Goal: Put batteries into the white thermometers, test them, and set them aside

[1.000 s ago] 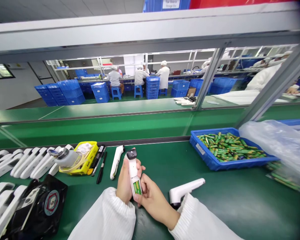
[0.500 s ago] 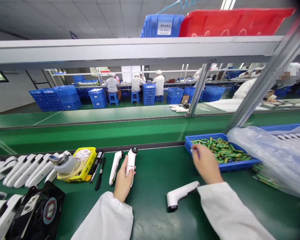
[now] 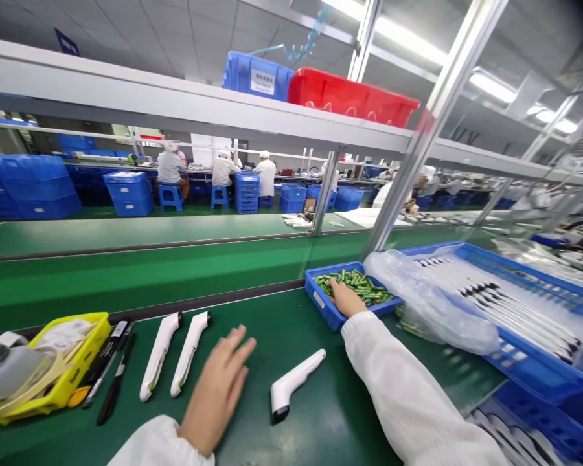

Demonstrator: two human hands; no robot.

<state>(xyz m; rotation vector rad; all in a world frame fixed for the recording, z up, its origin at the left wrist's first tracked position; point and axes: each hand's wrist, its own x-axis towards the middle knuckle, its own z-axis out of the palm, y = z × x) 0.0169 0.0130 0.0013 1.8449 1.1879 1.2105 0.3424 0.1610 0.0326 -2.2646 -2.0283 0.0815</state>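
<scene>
My left hand [image 3: 218, 388] is open above the green table, its fingers spread and holding nothing. Just left of it lie a white angled handheld device [image 3: 190, 355] with a black tip and a second white handheld device [image 3: 160, 357], side by side. A third white handheld device [image 3: 296, 383] rests between my two hands, its dark end towards me. My right hand [image 3: 347, 301] reaches into a blue tray [image 3: 326, 310] of green and gold batteries [image 3: 364, 285]. Its fingertips are down among the batteries, so what they grip is hidden.
A yellow basket [image 3: 90, 346] with small parts and black marker pens [image 3: 116, 378] sits at the left. Clear plastic bags [image 3: 432, 304] and a large blue crate [image 3: 529, 369] of white parts stand right. A metal post [image 3: 393, 200] rises behind the tray.
My left hand has let go of a white device, now lying beside the other one. My right hand has moved from the tray's edge in among the batteries. The view has swung right.
</scene>
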